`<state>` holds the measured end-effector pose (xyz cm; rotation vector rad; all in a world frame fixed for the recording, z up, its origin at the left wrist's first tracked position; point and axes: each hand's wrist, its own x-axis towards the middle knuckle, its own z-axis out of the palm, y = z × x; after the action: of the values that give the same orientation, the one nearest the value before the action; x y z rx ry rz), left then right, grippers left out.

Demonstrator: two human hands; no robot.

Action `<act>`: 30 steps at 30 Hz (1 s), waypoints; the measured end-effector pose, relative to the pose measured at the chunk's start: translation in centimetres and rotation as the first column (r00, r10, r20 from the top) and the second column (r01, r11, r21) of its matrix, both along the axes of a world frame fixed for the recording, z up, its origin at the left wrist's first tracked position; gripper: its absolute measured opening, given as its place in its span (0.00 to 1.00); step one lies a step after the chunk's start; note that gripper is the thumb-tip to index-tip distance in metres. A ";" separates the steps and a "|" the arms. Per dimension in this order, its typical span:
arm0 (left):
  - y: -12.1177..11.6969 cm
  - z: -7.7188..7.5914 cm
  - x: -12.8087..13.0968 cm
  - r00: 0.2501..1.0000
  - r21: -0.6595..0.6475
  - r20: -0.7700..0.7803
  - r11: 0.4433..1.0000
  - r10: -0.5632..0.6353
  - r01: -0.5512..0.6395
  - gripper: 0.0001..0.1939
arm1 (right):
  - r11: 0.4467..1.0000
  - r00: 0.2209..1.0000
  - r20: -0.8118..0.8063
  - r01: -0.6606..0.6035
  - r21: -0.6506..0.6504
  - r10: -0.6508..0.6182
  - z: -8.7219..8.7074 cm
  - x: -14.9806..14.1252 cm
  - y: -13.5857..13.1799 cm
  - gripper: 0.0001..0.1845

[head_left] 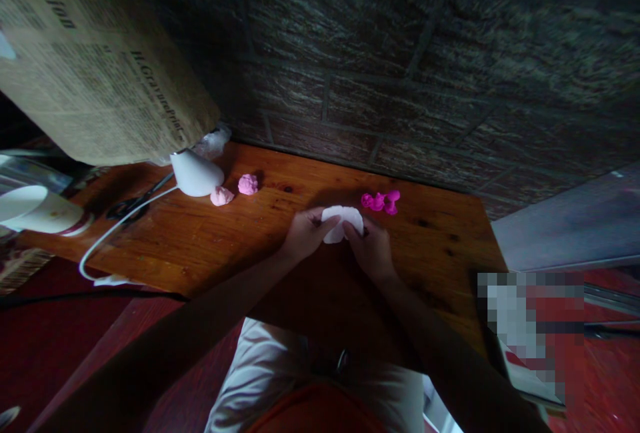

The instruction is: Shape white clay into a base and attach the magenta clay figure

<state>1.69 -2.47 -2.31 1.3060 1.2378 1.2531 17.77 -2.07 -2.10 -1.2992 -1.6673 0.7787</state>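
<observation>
Over the middle of the wooden tabletop, a flat white piece with rounded, lobed edges (341, 214) is pinched between both hands. I cannot tell what it is made of. My left hand (303, 233) grips its left side with the thumb on top. My right hand (374, 246) grips the right side the same way, its thumb near the middle. The fingers underneath are mostly hidden. Several bright magenta shaped pieces (381, 202) lie together just beyond my right hand. To the left sit a rough pink lump (248, 184) and a paler pink lump (221, 196).
A lamp with a white base (197, 173) and newsprint-patterned shade (110, 59) stands at the left. Its white cable (107, 236) loops over the table edge. Dark scissors (137, 203) and a paper cup (40, 209) lie farther left. A brick-patterned wall (350, 53) borders the wooden table (440, 266).
</observation>
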 end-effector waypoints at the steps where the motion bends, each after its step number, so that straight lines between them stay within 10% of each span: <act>1: 0.0 0.1 0.0 1.000 0.001 -0.004 1.000 0.002 -0.002 0.14 | 1.000 1.000 -0.010 0.006 -0.016 -0.007 0.0 0.0 0.0 0.14; 18: 0.6 1.6 -2.3 0.980 0.008 0.082 0.984 -0.179 0.179 0.17 | 0.941 0.972 -0.217 -0.157 -0.299 0.093 1.1 0.6 0.4 0.19; 30: 0.8 1.7 -2.2 0.959 -0.098 0.182 0.967 -0.215 0.236 0.13 | 0.976 0.966 -0.240 -0.141 -0.163 0.099 1.7 0.9 0.7 0.24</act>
<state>-0.53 -1.66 -0.57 1.1907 0.9964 1.0861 18.65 -1.32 -0.39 -1.1840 -1.5264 1.1315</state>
